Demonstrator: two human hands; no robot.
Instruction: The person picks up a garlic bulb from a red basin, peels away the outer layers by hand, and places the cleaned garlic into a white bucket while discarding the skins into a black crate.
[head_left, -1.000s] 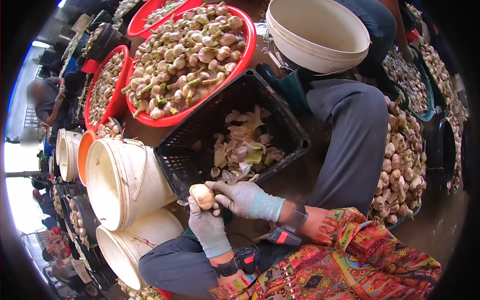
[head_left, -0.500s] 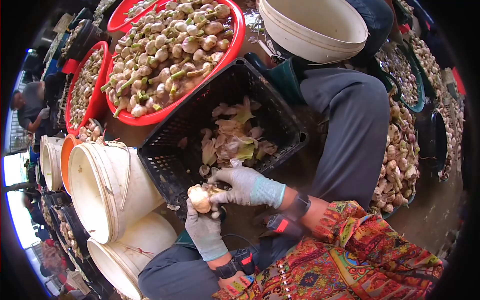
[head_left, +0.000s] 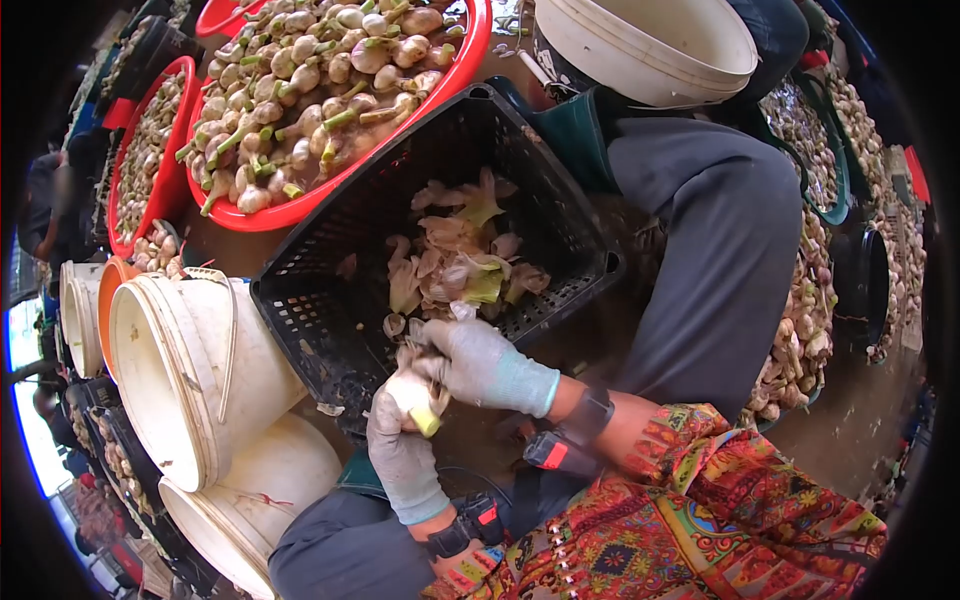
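A white garlic bulb (head_left: pixel 408 392) with a short green stem end is held between my gloved hands, just below the near corner of a black crate (head_left: pixel 330 325). My left hand (head_left: pixel 400 450) wraps round the bulb from below, its fingers closed. My right hand (head_left: pixel 485 368) reaches over the bulb's upper side with fingers bent and pressed on it; its fingertips are slightly blurred. Loose papery peels (head_left: pixel 460 265) lie in the crate beyond my hands.
A red tub (head_left: pixel 477 50) of garlic stands beyond the crate. White buckets (head_left: pixel 205 385) lie tipped at the left. Another white bucket (head_left: pixel 640 60) is at the top. Garlic heaps (head_left: pixel 800 330) stand at the right. A person (head_left: pixel 45 205) is at the far left.
The bulb has turned, so its green stem end now points down toward me. My right fingers have moved onto its upper side. The whole view has shifted slightly.
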